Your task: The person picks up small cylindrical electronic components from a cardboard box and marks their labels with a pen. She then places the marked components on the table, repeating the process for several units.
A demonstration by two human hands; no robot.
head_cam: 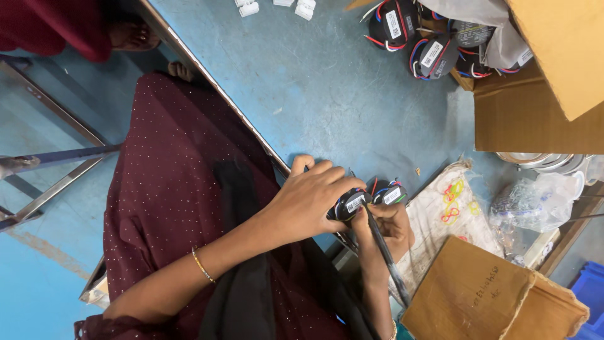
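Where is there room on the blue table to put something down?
The table is bare in the middle, between the white clips, the cardboard box and the hands. It is crowded on the right: cloth, plastic bag, cardboard.

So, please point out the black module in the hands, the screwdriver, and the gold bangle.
black module (350,204), head view, on its white label.
screwdriver (385,255), head view, mid shaft.
gold bangle (202,265), head view, on the band at the wrist.

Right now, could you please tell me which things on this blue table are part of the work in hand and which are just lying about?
In hand:
- left hand on a small round black unit with a white label
- right hand holding a slim dark tool
- second black unit beside it

Lying about:
- pile of black units with red and blue wires
- brown cardboard box
- white plastic clips
- coloured rubber bands
- clear plastic bag
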